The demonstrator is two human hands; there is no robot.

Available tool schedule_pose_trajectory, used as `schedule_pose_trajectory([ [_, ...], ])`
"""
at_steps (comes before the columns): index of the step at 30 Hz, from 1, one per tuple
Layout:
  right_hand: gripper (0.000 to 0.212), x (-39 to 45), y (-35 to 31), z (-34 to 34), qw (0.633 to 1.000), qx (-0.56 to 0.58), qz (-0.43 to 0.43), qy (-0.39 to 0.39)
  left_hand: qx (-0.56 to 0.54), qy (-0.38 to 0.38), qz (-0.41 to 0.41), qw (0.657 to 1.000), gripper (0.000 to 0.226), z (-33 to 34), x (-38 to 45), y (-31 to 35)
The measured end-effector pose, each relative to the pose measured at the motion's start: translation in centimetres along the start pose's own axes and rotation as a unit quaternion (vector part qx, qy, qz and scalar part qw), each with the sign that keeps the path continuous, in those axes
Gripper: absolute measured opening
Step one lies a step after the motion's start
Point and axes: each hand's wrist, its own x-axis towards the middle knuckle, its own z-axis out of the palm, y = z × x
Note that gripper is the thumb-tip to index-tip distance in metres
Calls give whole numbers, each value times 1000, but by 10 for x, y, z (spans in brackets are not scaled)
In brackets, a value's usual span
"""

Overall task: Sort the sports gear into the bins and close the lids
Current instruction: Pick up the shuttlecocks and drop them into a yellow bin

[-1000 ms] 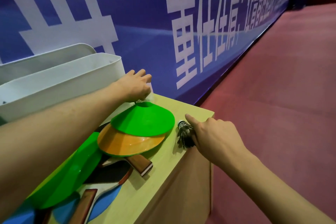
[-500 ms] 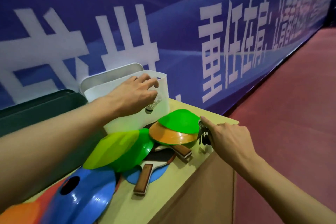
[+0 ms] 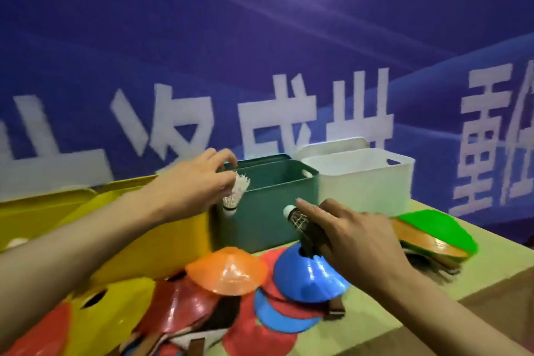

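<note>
- Your left hand (image 3: 196,185) pinches a white feathered shuttlecock (image 3: 234,196) by its feathers, cork end down, at the near left corner of the dark green plastic bin (image 3: 268,211).
- Your right hand (image 3: 355,237) grips a dark feathered shuttlecock (image 3: 297,218), white cork pointing up-left, above the blue plastic disc cone (image 3: 310,277).
- The green bin stands open at the tabletop's (image 3: 384,309) far edge, between the yellow plastic bin (image 3: 161,240) and the white plastic bin (image 3: 364,179).
- An orange disc cone (image 3: 226,270) lies just beside the blue one.
- Towards the right edge, a green disc cone (image 3: 433,224) sits on a wooden table-tennis paddle (image 3: 427,243).
</note>
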Motion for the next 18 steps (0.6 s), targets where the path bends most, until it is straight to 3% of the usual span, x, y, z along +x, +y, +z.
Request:
schedule_pose_trajectory([
  [9, 55, 82, -197, 42, 990, 84, -108, -39, -12, -85, -172, 981, 17, -32, -227, -102],
  [16, 55, 104, -275, 62, 976, 142, -153, -56, 2, -64, -319, 946, 16, -42, -320, -188],
  [18, 54, 103, -284, 62, 975, 143, -159, -54, 11, -101, -366, 925, 22, -27, -327, -210],
])
